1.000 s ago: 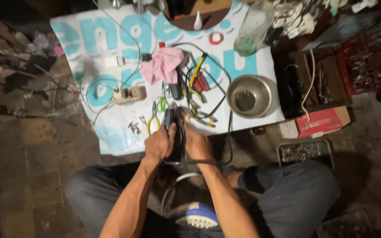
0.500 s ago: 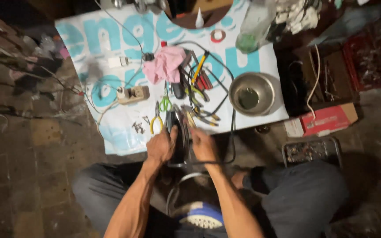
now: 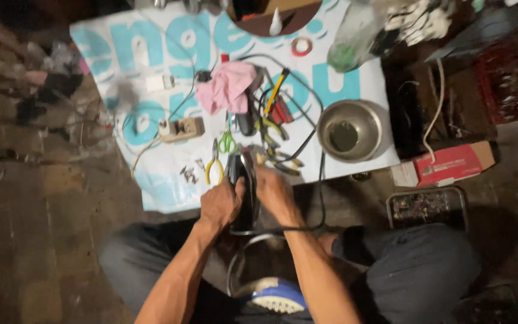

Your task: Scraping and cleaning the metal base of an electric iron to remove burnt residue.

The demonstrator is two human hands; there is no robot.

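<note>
The black appliance [image 3: 242, 191] stands between the two hands, at the near edge of the white printed sheet [image 3: 163, 180] on the floor. The left hand [image 3: 220, 204] has its fingers clamped on the left side, and the right hand [image 3: 276, 193] is clamped on the right side. The appliance is narrow, dark and a little shiny, and a black cord [image 3: 316, 198] runs from it. Yellow-handled pliers [image 3: 214, 169] lie just beside it.
</note>
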